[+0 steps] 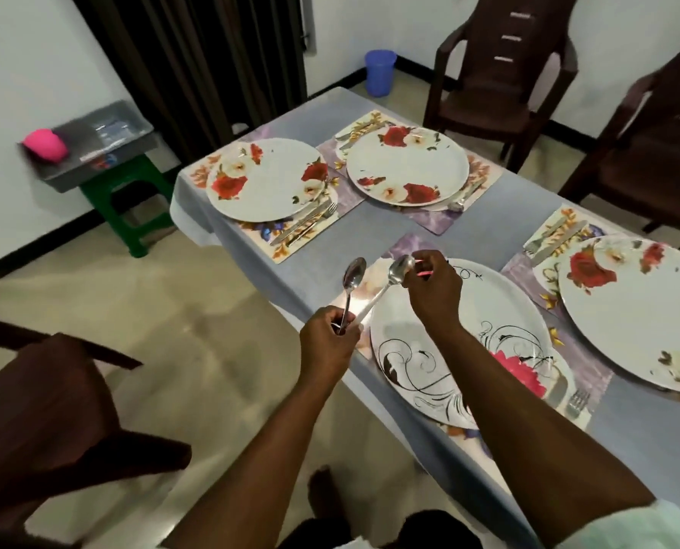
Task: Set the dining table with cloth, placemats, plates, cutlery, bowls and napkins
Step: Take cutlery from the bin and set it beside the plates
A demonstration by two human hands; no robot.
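Two spoons (354, 285) rise from my left hand (330, 338), clenched round their handles just off the counter (374, 219) near-left edge, above open floor. My right hand (433, 289) pinches the right spoon's bowl over the near plate (461, 350); a pink sliver at its fingers is too blurred to name.

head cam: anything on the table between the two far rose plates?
No object. Between the left rose plate and right rose plate, head view shows only their placemats' edges meeting on the cloth.
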